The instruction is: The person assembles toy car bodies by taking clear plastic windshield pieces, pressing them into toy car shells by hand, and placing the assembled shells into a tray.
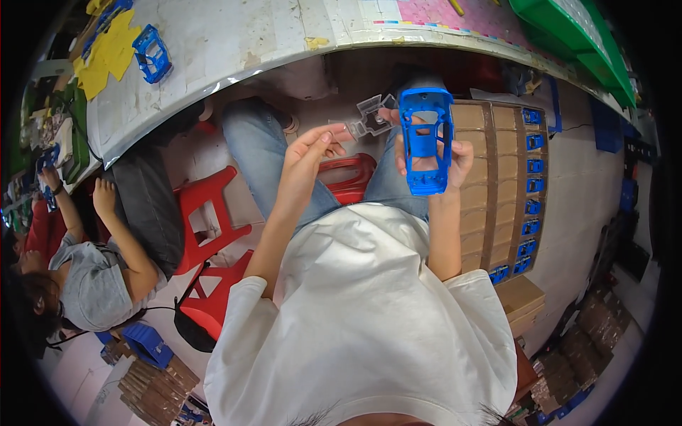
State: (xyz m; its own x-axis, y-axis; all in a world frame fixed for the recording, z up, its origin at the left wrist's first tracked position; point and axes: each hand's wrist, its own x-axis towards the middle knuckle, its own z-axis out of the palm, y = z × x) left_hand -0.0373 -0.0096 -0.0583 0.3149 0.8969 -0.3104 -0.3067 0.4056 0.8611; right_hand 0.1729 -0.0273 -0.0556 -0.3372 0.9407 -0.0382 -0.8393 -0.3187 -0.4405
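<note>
My right hand [460, 162] grips a blue toy car body shell [424, 145] by its sides, with the shell upright before me and its window openings showing. Between the thumb and fingers of my left hand [312, 149] is the end of a clear plastic window piece [373, 117]. That piece lies just left of the shell, above my lap. A fingertip of the right hand shows behind its far end; whether it touches is hard to tell.
A divided cardboard tray [490, 184] at my right holds several blue shells along its far column. The white table [270, 42] bears another blue shell [152, 54], yellow scraps [106, 53] and a green bin [575, 35]. Red stools [206, 220] and a seated person [99, 277] are at left.
</note>
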